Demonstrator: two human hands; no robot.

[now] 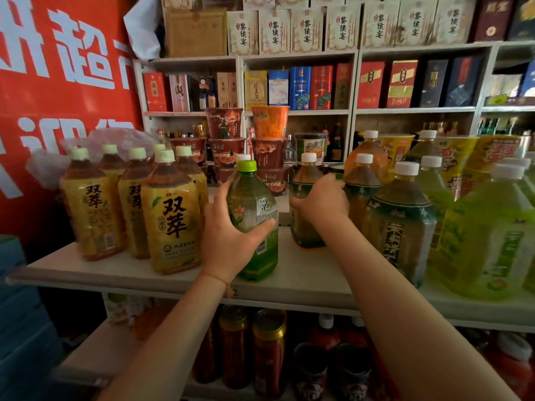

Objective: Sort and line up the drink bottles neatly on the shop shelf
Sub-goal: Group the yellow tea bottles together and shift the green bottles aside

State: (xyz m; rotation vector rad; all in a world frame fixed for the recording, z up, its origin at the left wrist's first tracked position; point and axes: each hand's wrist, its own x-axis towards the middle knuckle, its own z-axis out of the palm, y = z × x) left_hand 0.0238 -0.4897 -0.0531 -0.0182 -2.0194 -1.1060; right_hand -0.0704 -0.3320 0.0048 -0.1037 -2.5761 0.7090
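Note:
My left hand [228,235] grips a green tea bottle [254,204] with a green cap, standing near the front of the white shelf [304,273]. My right hand [321,202] grips a dark-labelled amber bottle [304,235] with a white cap, just behind and to the right. Several yellow-labelled tea bottles [170,221] with pale green caps stand grouped on the left. On the right stand dark-labelled bottles [399,227] and large green-labelled bottles [489,244], all with white caps.
Stacked instant-noodle cups [225,140] stand behind the bottles. Boxed liquor [301,88] fills the upper shelves. A red banner [58,82] hangs at the left. Cans and red bottles [269,348] sit on the lower shelf.

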